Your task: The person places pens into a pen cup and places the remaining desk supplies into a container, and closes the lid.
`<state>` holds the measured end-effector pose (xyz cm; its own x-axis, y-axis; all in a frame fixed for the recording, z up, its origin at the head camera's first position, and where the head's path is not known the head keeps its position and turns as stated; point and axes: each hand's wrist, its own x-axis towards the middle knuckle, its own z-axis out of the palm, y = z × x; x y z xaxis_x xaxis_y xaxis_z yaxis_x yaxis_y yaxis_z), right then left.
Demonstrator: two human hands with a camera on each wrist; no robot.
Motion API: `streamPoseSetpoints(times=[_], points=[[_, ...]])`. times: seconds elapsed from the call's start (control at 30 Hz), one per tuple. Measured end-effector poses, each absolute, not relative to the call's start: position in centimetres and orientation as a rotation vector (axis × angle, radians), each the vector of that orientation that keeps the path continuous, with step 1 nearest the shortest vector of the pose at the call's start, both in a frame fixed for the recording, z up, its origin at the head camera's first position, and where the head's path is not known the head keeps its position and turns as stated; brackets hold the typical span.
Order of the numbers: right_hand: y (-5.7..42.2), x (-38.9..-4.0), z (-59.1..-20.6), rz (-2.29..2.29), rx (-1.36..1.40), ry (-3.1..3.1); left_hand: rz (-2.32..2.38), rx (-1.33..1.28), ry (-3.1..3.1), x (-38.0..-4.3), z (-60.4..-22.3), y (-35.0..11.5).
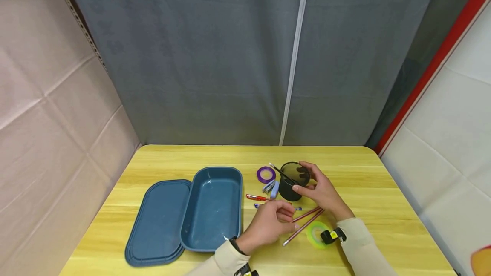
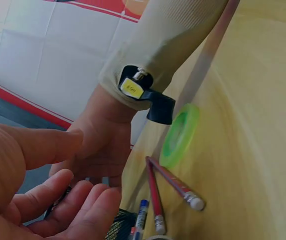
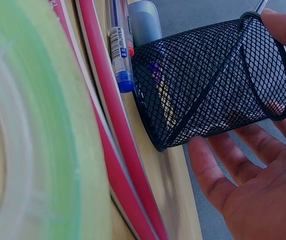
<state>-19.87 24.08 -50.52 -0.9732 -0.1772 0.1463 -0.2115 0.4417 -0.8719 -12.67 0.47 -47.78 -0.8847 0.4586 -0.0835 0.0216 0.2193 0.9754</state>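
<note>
On the right of the table, my right hand (image 1: 326, 191) holds a black mesh pen cup (image 1: 288, 191), thumb at the near side of its rim and fingers on the far side. A dark pencil (image 1: 277, 168) with a pale end leans out of the cup. In the right wrist view the mesh cup (image 3: 203, 80) stands behind two red pencils (image 3: 100, 50). My left hand (image 1: 268, 222) hovers by the two pencils (image 1: 303, 228), fingers loosely bent. Its thumb and fingers stand apart with nothing between them in the left wrist view. A blue-capped pen (image 3: 124, 80) lies near the cup's base.
A blue bin (image 1: 211, 208) stands left of my left hand, beside its flat blue lid (image 1: 159, 225). A purple tape roll (image 1: 266, 174), a small light-blue stapler (image 1: 274, 188) and a red pen (image 1: 258, 198) lie around the cup. A green tape roll (image 1: 312, 235) lies near my right wrist.
</note>
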Motion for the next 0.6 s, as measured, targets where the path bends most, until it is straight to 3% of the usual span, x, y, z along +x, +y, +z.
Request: streamPoseSetpoints(times=[0.6], points=[[24.1, -19.8, -50.4, 1.615, 0.353, -2.639, 1.651, 0.501, 2.196, -10.4, -50.3, 1.4]])
